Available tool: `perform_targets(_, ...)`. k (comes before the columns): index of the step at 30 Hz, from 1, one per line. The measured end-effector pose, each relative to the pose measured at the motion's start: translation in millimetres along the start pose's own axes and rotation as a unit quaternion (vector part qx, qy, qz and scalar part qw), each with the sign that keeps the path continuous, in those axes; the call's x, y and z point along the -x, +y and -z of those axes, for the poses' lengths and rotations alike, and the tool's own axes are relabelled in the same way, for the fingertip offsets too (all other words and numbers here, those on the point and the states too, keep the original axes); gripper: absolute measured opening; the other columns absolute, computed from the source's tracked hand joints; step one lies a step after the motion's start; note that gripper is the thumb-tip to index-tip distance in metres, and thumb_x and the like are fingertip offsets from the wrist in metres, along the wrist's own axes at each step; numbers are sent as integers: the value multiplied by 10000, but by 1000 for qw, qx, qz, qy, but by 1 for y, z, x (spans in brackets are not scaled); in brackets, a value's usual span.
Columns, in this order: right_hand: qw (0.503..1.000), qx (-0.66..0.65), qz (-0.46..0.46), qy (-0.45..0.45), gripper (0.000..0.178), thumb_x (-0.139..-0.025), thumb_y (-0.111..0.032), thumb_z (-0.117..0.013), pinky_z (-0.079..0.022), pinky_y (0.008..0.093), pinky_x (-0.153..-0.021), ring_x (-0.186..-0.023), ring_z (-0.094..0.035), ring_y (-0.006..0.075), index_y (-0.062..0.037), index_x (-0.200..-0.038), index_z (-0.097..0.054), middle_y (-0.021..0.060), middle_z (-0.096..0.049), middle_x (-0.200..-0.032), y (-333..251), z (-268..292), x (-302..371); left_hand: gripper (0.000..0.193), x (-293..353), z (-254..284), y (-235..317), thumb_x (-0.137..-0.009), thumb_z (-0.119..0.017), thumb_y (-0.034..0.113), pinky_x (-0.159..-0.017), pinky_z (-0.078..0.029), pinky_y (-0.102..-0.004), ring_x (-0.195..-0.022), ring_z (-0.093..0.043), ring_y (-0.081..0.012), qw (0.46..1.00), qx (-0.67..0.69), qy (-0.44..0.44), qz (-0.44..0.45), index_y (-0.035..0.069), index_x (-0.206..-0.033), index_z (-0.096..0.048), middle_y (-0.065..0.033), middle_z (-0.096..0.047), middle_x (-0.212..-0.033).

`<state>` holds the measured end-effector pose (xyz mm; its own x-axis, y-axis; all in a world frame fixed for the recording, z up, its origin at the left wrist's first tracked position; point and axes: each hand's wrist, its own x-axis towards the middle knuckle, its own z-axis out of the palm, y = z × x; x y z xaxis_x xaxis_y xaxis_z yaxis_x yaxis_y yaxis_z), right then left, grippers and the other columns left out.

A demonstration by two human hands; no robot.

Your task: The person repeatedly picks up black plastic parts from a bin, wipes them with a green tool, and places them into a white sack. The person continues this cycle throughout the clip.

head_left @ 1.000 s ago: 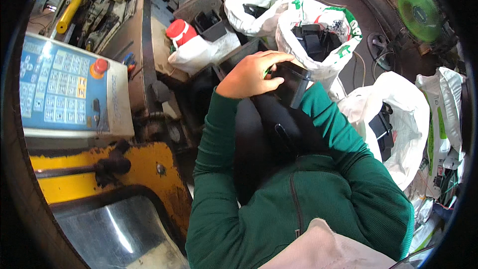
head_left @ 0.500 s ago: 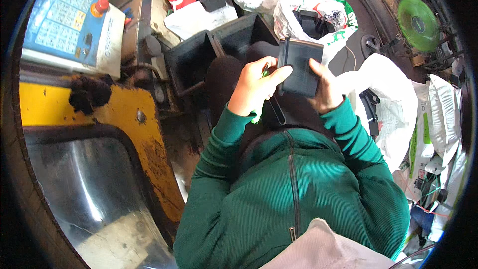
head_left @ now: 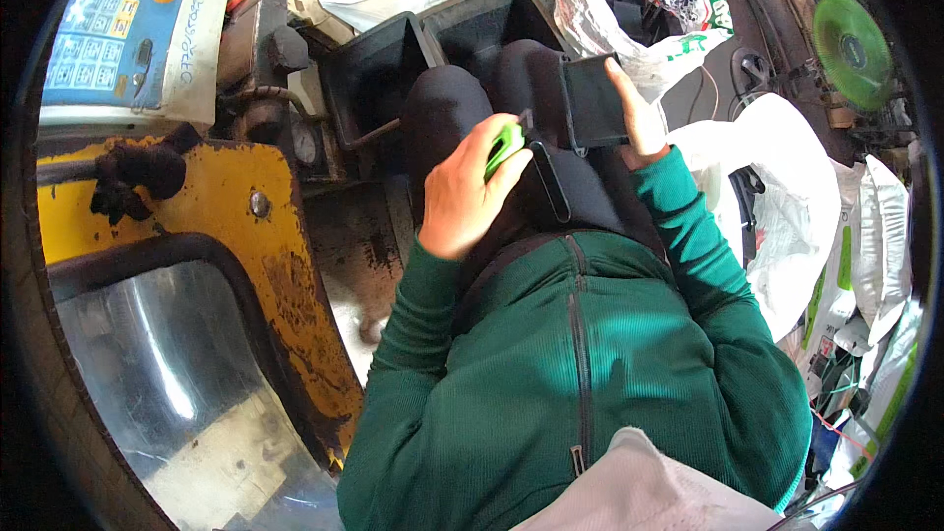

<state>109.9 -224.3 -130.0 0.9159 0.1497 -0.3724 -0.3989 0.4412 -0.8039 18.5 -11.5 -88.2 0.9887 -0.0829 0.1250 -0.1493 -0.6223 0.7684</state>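
I sit in a green zip jacket with dark trousers, looking down at my lap. My left hand (head_left: 470, 189) is closed around a small green-handled tool (head_left: 506, 146) whose tip points at a flat black plastic part (head_left: 593, 100). My right hand (head_left: 639, 110) holds that black part upright over my right knee, fingers behind its right edge. A narrow black strip (head_left: 549, 182) lies along my thigh between the hands.
Two black open bins (head_left: 379, 74) stand in front of my knees. A yellow machine guard (head_left: 206, 226) with a clear window and a blue-and-white control panel (head_left: 123, 34) are at left. White plastic bags (head_left: 649, 0) with black parts are ahead and at right; a green fan (head_left: 851, 39) far right.
My view tilted down and the hands came closer to my lap. The right hand now holds the black part apart from the left, which has drawn back with the green tool.
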Motion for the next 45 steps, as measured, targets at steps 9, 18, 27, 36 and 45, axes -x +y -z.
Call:
perform_targets(9, 998, 56, -3, 13, 408, -933, -401, -554, -473, 261, -811, -907, -598, 112, -44, -1112, -634, 39, -653, -1046, 9, 2, -30, 298, -40, -32, -27, -780, -690, 412, -658, -294, -348, -690, -541, -154, 962, -214, -28, -166, 228, -1013, -675, 22, -540, -744)
perform_targets(18, 995, 85, -56, -3, 407, -939, -365, -562, -458, 248, -831, -940, -579, 103, -19, -1143, -625, 27, -647, -1050, 9, 8, -39, 278, -61, -36, -38, -772, -691, 438, -653, -270, -349, -636, -524, -160, 963, -215, -34, -161, 246, -973, -689, 25, -529, -715)
perform_targets(27, 991, 69, -98, -60, 418, -942, -363, -557, -453, 250, -862, -979, -570, 99, -5, -1149, -623, 27, -639, -1097, 16, 26, -54, 248, -93, -38, -50, -793, -656, 442, -649, -341, -399, -722, -598, -191, 947, -273, -15, -170, 231, -923, -675, -5, -604, -762)
perform_targets(36, 995, 41, -81, -51, 384, -922, -401, -576, -488, 217, -709, -828, -602, 70, -62, -1086, -646, 7, -662, -963, 9, 10, -40, 188, -86, -21, -43, -790, -677, 390, -597, -340, -382, -679, -604, -182, 959, -238, -7, -156, 229, -887, -670, 24, -624, -739)
perform_targets(45, 988, 119, -88, -41, 474, -907, -443, -572, -480, 281, -828, -935, -612, 141, -42, -1157, -620, 49, -659, -1061, 4, 10, -40, 230, -98, -33, -54, -801, -643, 456, -657, -324, -426, -718, -622, -228, 960, -240, 23, -145, 230, -847, -645, -26, -609, -740)
